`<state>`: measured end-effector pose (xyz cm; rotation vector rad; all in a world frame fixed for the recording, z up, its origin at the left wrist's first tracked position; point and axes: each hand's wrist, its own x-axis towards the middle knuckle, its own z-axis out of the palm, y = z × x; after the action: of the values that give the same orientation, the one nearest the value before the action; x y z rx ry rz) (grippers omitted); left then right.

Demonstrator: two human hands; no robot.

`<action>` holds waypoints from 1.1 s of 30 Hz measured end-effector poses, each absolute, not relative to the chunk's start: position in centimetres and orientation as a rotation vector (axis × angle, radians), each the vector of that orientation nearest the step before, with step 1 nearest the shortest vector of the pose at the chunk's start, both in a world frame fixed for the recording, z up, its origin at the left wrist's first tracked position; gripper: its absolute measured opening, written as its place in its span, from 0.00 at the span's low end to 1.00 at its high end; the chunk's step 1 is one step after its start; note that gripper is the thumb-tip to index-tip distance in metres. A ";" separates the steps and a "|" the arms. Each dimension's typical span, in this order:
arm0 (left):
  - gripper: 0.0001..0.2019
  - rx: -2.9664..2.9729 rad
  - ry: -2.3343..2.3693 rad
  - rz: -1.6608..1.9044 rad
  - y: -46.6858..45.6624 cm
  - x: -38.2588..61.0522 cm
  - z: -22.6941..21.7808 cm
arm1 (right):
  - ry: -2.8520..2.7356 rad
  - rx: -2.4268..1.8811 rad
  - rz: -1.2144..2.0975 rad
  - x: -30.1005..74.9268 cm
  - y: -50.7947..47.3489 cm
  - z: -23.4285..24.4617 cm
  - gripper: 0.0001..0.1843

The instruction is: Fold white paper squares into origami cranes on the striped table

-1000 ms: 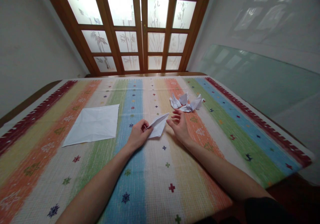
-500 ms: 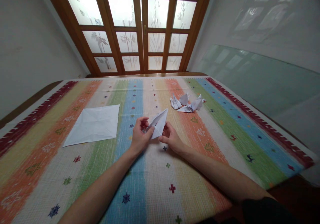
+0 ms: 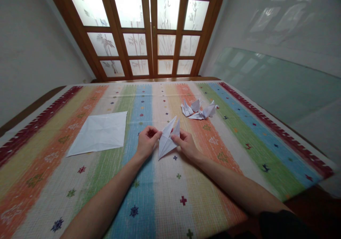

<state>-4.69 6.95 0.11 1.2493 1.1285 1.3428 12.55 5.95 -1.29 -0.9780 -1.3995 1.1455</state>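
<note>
Together, both hands are gripping one folded paper

The left hand (image 3: 147,142) is pinching the left side of a white folded paper (image 3: 166,143) between thumb and fingers. The right hand (image 3: 188,145) is gripping its right side, the thumb lying on the front and the fingers curling mostly out of sight behind. The folded paper is standing tilted, two narrow points aiming toward the far edge of the surface (image 3: 26,112) and one sharp tip pointing down toward the near edge. Whether that lower tip is touching the cloth, one cannot tell. It is sitting about midway between the surface's left and right edges.

A striped tablecloth (image 3: 173,217) is covering most of the surface, leaving some wood showing along the left edge. Toward that left edge, a white sheet (image 3: 101,134) is lying flat, well apart from the left hand, with faint creases running across it. Beyond the right hand, nearer the far right corner, several paper birds (image 3: 203,111) are resting close together, overlapping so that their number is hard to tell. Past the far edge, wooden doors (image 3: 152,47) with frosted panes are letting in light.
</note>
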 end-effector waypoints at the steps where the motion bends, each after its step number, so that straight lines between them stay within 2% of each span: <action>1: 0.11 1.215 1.134 1.335 7.0 -4.7 0.0 | -1.387 -0.984 1.174 12.5 6.0 -1.3 0.17; 5: 0.17 1.044 1.034 1.323 7.1 -4.6 -0.1 | -1.397 -1.024 1.157 12.4 6.0 -1.1 0.18; 10: 0.29 1.017 0.880 1.128 6.6 -4.3 0.0 | -1.368 -1.189 1.006 12.3 6.2 -1.3 0.16; 12: 0.28 1.046 0.892 1.110 6.4 -4.2 0.0 | -1.317 -1.216 1.010 12.3 6.3 -1.4 0.16; 15: 0.25 1.070 0.941 1.145 6.4 -4.0 0.0 | -1.221 -1.183 1.190 12.3 6.1 -1.2 0.16; 20: 0.22 1.072 0.987 1.218 6.6 -4.1 -0.2 | -1.169 -1.080 1.445 12.0 6.0 -1.0 0.22; 27: 0.40 1.054 0.945 1.017 6.1 -3.8 -0.8 | -1.060 -1.161 1.276 12.0 6.6 -1.3 0.25; 29: 0.40 1.079 0.963 0.991 6.0 -3.7 -0.8 | -1.038 -1.187 1.256 12.0 6.6 -1.2 0.27; 33: 0.33 1.117 1.056 0.969 6.4 -4.2 -0.8 | -1.048 -1.185 1.240 12.2 6.4 -0.9 0.33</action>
<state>-4.17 6.43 -0.75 1.1166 1.0562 0.9692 12.16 6.36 -0.90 -1.1847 -1.0476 1.2405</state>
